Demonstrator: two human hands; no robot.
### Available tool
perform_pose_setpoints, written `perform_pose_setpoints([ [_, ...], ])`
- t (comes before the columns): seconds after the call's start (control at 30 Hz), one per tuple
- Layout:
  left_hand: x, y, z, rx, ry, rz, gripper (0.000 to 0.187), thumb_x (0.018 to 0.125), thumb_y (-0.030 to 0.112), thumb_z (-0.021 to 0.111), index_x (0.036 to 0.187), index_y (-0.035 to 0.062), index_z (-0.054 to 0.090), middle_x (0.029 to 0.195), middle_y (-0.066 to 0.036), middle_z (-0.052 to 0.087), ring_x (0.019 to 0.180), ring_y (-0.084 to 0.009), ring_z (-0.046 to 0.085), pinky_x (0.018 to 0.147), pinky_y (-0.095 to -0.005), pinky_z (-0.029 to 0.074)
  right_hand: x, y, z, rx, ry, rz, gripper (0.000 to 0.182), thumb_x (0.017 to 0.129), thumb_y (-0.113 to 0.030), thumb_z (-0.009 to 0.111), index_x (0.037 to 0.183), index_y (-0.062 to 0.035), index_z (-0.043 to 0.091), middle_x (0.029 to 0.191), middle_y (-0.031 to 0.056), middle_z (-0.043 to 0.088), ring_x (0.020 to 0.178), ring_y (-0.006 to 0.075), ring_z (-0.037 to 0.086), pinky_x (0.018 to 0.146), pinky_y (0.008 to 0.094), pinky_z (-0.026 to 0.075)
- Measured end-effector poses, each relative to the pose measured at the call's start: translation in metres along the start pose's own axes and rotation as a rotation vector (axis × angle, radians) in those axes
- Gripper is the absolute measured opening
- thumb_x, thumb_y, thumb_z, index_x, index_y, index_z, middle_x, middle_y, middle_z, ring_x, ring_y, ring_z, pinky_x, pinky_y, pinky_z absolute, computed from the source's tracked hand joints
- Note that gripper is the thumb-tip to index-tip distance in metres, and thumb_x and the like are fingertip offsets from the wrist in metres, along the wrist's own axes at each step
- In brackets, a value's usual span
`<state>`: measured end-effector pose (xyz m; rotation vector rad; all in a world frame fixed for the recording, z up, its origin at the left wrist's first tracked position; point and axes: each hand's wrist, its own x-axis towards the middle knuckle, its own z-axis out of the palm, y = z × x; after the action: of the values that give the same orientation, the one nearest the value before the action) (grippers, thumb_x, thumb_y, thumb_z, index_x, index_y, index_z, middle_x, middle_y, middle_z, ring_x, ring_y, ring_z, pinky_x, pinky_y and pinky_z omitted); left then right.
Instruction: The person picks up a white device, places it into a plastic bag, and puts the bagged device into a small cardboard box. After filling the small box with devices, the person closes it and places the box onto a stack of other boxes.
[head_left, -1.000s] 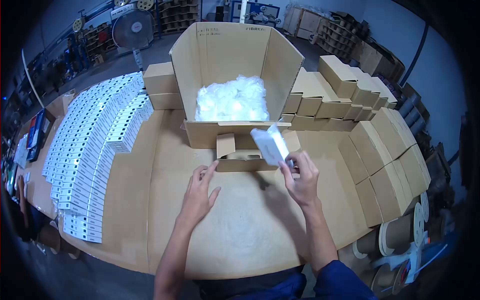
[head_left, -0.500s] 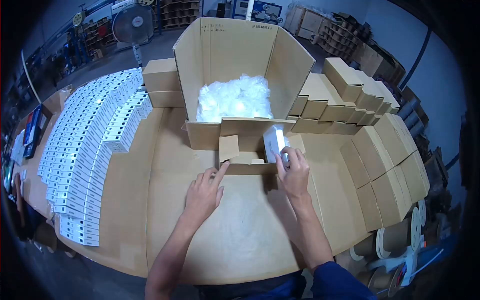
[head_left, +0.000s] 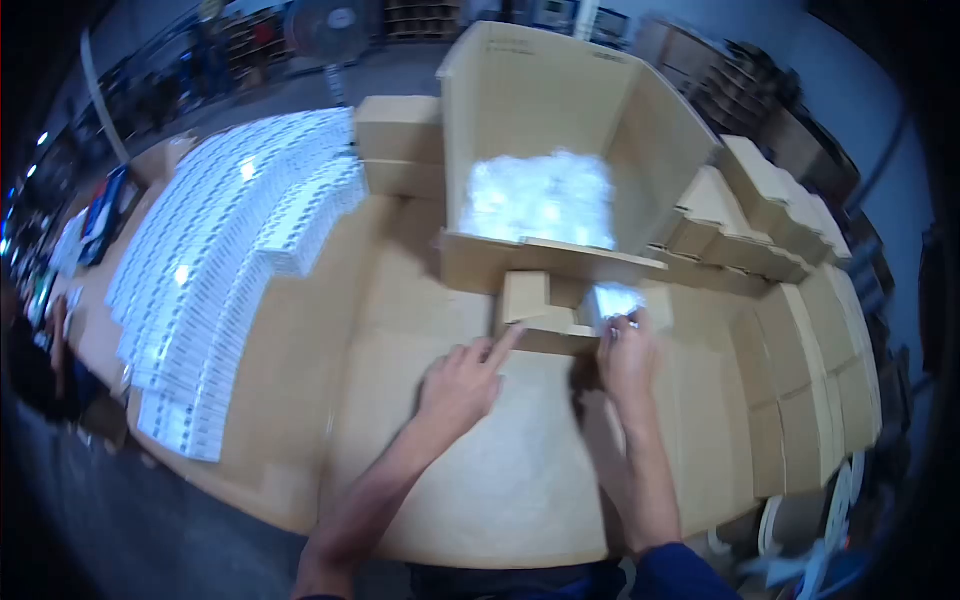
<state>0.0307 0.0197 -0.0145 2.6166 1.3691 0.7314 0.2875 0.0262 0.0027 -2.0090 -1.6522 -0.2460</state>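
A small open cardboard box [head_left: 560, 341] stands at the middle of the table, against the big carton. My left hand [head_left: 462, 385] has its index finger stretched to the box's left front corner and holds nothing. With bent fingers, my right hand [head_left: 628, 350] grips a small white package [head_left: 612, 300] at the right end of the small box, partly down inside it. Motion blur softens the package's details. Behind, the large open carton [head_left: 540, 90] holds a heap of clear plastic packing [head_left: 540, 198].
Rows of small white boxes [head_left: 215, 240] fill the table's left side. Brown boxes [head_left: 400, 130] are stacked left of the carton, and more brown boxes [head_left: 790, 360] line the right side. A person [head_left: 60, 375] is at the far left edge.
The view has turned left, so everything sits further right. The white package in my right hand is lower in the small box. My left hand stays at the box's left corner.
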Motion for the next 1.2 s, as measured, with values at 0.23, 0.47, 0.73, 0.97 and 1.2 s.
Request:
perform_pose_setpoints([
  [0.23,-0.045,-0.081,-0.042,-0.056,0.21,-0.096,0.063,0.085,0.017,0.075,0.144,0.0106,0.05,0.119,-0.014,0.06,0.108,-0.0337,0.062,0.09,-0.0457,0.053,-0.025,-0.046,-0.025,0.233,0.22,-0.125,0.027,0.093,-0.004,0.061,0.119,0.0,0.066,0.132,0.021,0.059,0.124,0.0415,0.056,0.1,0.0486,0.049],
  [0.47,-0.066,-0.207,-0.083,0.08,0.328,-0.342,0.054,0.085,0.007,0.068,0.136,-0.0014,0.05,0.132,-0.021,0.054,0.124,-0.0392,0.053,0.103,-0.0463,0.046,-0.003,-0.193,0.053,0.64,-0.076,-0.666,0.034,0.083,0.0,0.066,0.116,-0.0021,0.063,0.128,0.0211,0.059,0.119,0.0409,0.057,0.101,0.0473,0.049],
  [0.73,-0.035,-0.294,-0.1,0.251,0.441,-0.227,0.063,0.082,-0.003,0.066,0.142,-0.0028,0.046,0.139,-0.024,0.052,0.134,-0.0412,0.05,0.112,-0.0469,0.042,0.069,-0.332,0.173,0.559,-0.283,-0.869,0.059,0.084,-0.001,0.062,0.141,-0.0054,0.049,0.15,0.0164,0.049,0.13,0.0431,0.049,0.107,0.0515,0.046],
  [0.97,-0.041,-0.304,-0.099,0.36,0.421,-0.242,0.052,0.085,-0.002,0.066,0.136,0.0013,0.057,0.125,-0.017,0.058,0.12,-0.0344,0.057,0.101,-0.0464,0.049,0.089,-0.359,0.208,0.459,-0.331,-0.906,0.055,0.087,0.0,0.054,0.141,-0.0089,0.05,0.156,0.014,0.045,0.134,0.0447,0.048,0.106,0.0547,0.046],
  [1.2,-0.054,-0.3,-0.102,0.418,0.395,-0.253,0.036,0.082,0.0,0.072,0.117,0.0026,0.067,0.121,-0.013,0.061,0.116,-0.0345,0.057,0.098,-0.046,0.05,0.092,-0.357,0.194,0.452,-0.371,-0.874,0.061,0.085,-0.001,0.056,0.146,-0.0115,0.05,0.158,0.0226,0.039,0.132,0.0476,0.049,0.107,0.0541,0.046],
])
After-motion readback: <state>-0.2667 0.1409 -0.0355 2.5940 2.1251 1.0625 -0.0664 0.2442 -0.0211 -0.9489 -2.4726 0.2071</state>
